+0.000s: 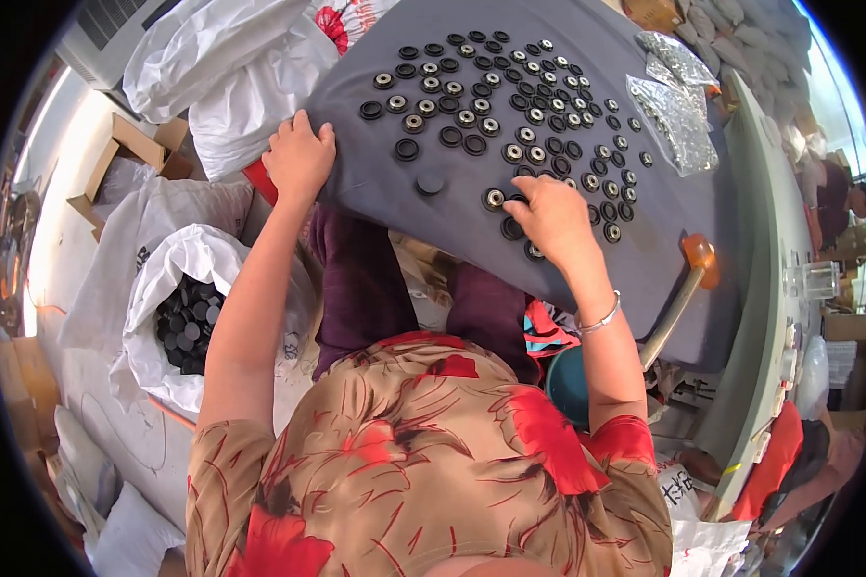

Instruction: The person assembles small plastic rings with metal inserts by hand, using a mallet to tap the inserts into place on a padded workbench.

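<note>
"Hands first: how do we have them placed?"

"Our left hand (298, 159) rests on the near-left corner of the table covered in smooth grey cloth (370, 188), its fingers apart and nothing showing in its grasp. Our right hand (553, 219) is bent down among the small round black rings (512, 238), thumb and forefinger close over one; we cannot tell whether they are clamped on it or only beside it."

"And how do we find the rings lying?"

"Spread across the table in loose, uneven rows, some plain, others with shiny metal centres (494, 199). One solid black disc (430, 184) sits apart, between our two hands."

"What could go wrong, do we think?"

"Crowding seems our chief risk: the rings nearly touch around our right hand, so a knuckle could nudge a neighbour out of place. A few lie toward the near edge, and a careless sweep of the wrist could push one over it."

"And the orange-headed mallet with the pale wooden handle (702, 262)?"

"It lies at our right, handle pointing back toward us. An elbow catching that handle could, we judge, swing the head into the nearest rings."
</note>
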Demonstrator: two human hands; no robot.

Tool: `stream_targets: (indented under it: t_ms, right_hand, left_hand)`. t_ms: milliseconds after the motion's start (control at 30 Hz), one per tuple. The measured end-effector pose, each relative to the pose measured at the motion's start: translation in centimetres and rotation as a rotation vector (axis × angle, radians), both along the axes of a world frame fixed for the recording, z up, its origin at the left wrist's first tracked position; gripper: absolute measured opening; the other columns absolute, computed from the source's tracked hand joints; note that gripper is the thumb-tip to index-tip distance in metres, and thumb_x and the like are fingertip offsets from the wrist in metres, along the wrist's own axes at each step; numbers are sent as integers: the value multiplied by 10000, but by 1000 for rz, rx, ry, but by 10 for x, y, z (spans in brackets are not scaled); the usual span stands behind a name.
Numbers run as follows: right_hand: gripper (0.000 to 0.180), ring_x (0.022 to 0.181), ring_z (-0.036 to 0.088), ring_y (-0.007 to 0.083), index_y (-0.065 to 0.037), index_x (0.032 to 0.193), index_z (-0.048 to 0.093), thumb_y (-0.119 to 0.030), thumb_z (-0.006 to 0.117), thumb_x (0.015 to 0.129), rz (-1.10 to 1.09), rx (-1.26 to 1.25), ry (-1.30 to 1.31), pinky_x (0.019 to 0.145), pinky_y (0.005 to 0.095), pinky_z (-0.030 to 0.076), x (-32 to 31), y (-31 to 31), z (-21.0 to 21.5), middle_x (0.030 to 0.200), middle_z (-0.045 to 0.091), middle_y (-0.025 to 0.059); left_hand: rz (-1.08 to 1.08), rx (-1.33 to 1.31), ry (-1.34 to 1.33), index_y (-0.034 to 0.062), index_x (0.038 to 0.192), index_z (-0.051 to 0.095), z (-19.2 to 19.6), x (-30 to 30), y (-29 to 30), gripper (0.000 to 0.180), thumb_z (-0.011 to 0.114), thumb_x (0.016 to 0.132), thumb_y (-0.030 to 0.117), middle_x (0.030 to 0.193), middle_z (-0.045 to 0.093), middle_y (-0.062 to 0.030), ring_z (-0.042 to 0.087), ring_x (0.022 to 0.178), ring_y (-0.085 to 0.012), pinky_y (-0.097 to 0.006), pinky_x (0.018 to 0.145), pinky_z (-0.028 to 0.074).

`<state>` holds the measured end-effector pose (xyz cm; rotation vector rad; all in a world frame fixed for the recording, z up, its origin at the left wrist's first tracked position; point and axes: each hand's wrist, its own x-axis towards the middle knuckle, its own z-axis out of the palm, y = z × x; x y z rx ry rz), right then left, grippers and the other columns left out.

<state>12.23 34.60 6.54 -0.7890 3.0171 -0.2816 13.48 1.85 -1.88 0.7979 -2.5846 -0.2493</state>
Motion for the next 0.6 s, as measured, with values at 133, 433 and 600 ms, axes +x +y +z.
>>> stream_targets:
  t_ms: [133, 433, 600]
  right_hand:
    - [247, 924, 589, 287, -66, 898, 657, -274, 716, 779, 140, 54, 192, 804, 415, 463, 5, -9, -10, 869, 631, 103]
    - [189, 926, 577, 272, -68, 897, 678, -221, 694, 787, 244, 112, 267, 800, 403, 425, -4, -25, -34, 867, 620, 93]
    - [289, 902, 621, 331, -57, 1019, 680, -230, 708, 789, 145, 2, 228, 792, 449, 491, -15, -10, -9, 905, 640, 156]
  left_hand:
    - [-5, 6, -14, 60, 1235, 557, 2, -1, 4, 501, 548, 880, 413, 1191, 601, -166, 568, 1106, -358, -528, 885, 444]
    - [4, -6, -19, 59, 1227, 558, 0, 0, 6, 500, 549, 880, 418, 1197, 599, -167, 566, 1112, -362, -524, 878, 449]
    - [7, 23, -25, 62, 1234, 559, -1, 1, 0, 502, 535, 884, 422, 1201, 597, -174, 562, 1118, -368, -528, 887, 444]
